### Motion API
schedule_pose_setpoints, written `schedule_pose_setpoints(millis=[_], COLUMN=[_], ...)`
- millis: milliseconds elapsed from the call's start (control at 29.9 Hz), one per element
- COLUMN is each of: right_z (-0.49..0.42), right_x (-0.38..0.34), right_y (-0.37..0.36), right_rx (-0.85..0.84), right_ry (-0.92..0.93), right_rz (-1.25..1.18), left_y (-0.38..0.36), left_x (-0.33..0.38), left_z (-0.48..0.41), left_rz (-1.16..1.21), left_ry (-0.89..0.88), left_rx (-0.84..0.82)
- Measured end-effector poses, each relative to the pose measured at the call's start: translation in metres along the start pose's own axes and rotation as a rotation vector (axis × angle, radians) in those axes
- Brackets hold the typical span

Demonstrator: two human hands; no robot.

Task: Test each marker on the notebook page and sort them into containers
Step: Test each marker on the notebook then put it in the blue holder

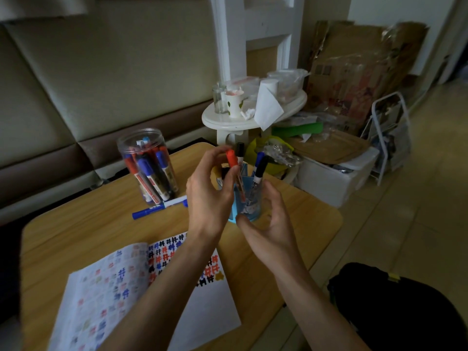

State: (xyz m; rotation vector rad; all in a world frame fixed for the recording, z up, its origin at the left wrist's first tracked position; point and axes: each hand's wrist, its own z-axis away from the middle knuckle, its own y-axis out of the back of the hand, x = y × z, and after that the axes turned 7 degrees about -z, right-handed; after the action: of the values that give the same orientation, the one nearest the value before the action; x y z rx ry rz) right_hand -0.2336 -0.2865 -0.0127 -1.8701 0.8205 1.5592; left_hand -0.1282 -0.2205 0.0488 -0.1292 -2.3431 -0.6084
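Observation:
My left hand [210, 191] pinches a red-capped marker [231, 159] by its upper end, with the lower end down inside the blue pen holder [244, 211] at mid-table. Black-capped and blue-capped markers [260, 165] stand in that holder. My right hand [269, 224] is cupped beside the holder's right side, thumb near its base, fingers loosely curved and holding nothing. A clear plastic jar [148, 163] full of red, blue and black markers stands to the left. The open notebook [121, 287], covered in coloured test marks, lies near me under my left forearm.
Two blue markers [158, 207] lie loose on the wooden table [83, 224] in front of the jar. Behind the table are a white round side table [228, 120] with cups and tissue, a white bin, cardboard and bags. A sofa runs along the left.

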Motion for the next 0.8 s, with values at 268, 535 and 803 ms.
schedule_pose_setpoints(millis=[268,535,803], right_z=[0.001,0.002,0.005], right_x=[0.000,-0.003,0.001], right_y=[-0.001,-0.004,-0.001], right_rx=[-0.002,-0.009,0.075], right_ry=[0.009,0.020,0.061], right_rz=[0.024,0.022,0.092], left_y=[-0.001,0.003,0.049], left_x=[-0.020,-0.036,-0.080], left_z=[0.004,0.008,0.025], left_rz=[-0.046,-0.141,-0.189], left_ry=[0.041,-0.016,0.243], left_rx=[-0.036,-0.057,0.050])
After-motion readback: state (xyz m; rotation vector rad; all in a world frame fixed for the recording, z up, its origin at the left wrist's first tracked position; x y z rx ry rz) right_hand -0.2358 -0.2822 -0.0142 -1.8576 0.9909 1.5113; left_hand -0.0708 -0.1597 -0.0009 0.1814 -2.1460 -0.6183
